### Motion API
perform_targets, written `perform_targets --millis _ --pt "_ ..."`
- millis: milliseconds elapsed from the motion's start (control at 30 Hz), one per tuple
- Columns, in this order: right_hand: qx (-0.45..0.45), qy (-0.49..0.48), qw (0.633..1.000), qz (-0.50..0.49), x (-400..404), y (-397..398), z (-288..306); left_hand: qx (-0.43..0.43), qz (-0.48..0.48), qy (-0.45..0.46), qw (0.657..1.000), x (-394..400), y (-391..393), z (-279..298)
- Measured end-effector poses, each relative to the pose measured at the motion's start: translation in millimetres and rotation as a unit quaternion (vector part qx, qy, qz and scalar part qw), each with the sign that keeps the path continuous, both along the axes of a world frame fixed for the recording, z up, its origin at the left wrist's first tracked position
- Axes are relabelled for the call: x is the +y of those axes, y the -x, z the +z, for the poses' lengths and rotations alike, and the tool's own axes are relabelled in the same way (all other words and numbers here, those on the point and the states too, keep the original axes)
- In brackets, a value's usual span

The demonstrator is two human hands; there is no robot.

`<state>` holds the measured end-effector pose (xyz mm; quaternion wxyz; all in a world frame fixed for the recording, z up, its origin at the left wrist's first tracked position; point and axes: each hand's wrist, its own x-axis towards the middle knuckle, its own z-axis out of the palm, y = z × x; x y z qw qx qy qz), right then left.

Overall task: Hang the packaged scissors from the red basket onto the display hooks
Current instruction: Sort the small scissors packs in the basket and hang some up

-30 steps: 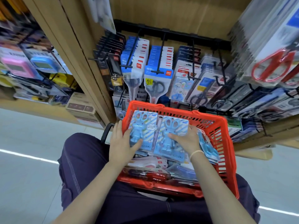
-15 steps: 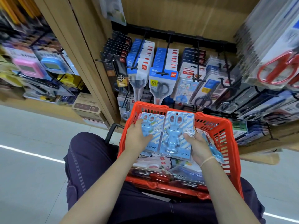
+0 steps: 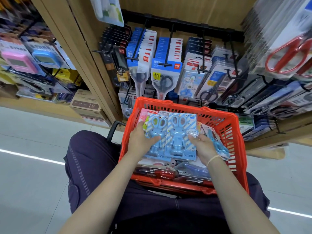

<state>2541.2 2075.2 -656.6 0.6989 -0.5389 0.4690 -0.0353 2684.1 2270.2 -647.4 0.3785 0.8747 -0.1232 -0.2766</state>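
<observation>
At frame centre, my left hand (image 3: 141, 141) and right hand (image 3: 203, 146) pinch two blue rabbit scissors packs (image 3: 180, 135) by their side edges above the red basket (image 3: 231, 132); the display hooks (image 3: 166, 53) hang above.

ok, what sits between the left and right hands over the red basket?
Head view: two blue rabbit-shaped scissors packs, side by side and overlapping, span the gap. The left hand holds the left pack; the right hand holds the right pack.

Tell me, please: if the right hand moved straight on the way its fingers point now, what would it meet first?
The right hand points up-left across the right rabbit scissors pack it holds, so it would probably meet the left pack first. Depth is unclear.
</observation>
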Motion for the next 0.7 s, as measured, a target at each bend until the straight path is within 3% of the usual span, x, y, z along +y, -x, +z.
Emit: perform_targets --millis 233,367,500,700 --pt "-0.033 -0.021 0.999 0.011 2.1 1.1 0.7 0.126 0.017 0.059 0.990 -7.5 -13.1 6.0" --pt "-0.068 -0.056 0.996 -0.004 2.4 7.6 5.4 0.185 0.033 0.140 0.972 -5.8 -7.1 5.6" --pt "-0.104 -0.049 0.993 0.013 7.9 5.3 46.1 0.215 0.048 0.215 0.952 -2.4 0.2 20.0" --pt "-0.191 -0.032 0.981 0.015 5.8 -2.1 118.2 0.221 0.055 0.348 0.910 3.3 -5.9 90.2"
